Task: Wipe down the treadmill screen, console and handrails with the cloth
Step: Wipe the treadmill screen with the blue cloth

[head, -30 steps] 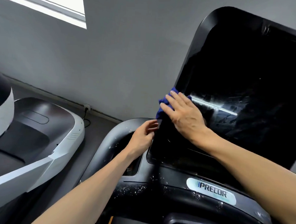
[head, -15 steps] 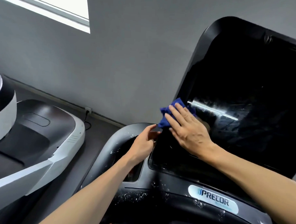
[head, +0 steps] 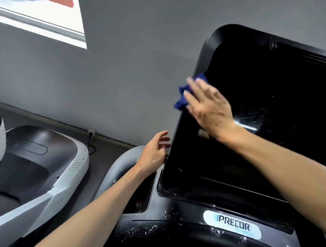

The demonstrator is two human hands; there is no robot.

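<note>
The big black treadmill screen point(head: 266, 101) tilts up at the right of the head view. My right hand point(head: 209, 108) lies flat on its left edge, pressing a crumpled blue cloth point(head: 183, 98) against the bezel; most of the cloth is hidden under my fingers. My left hand point(head: 154, 152) rests lower down at the screen's left edge, fingers curled loosely against the frame, holding nothing that I can see. Below the screen is the black console point(head: 173, 227) with a PRECOR badge point(head: 232, 224) and white specks on it. A grey handrail point(head: 120, 166) curves down on the left.
A neighbouring machine with a white-edged black shell point(head: 46, 167) stands at the left. A grey wall point(head: 132, 67) is behind, with a wall socket and cable point(head: 91, 133) at floor level. A bright window point(head: 38, 15) is at the upper left.
My right hand has slid the blue cloth upward along the screen's left edge. My left hand has stayed at the lower left edge, fingers a little looser.
</note>
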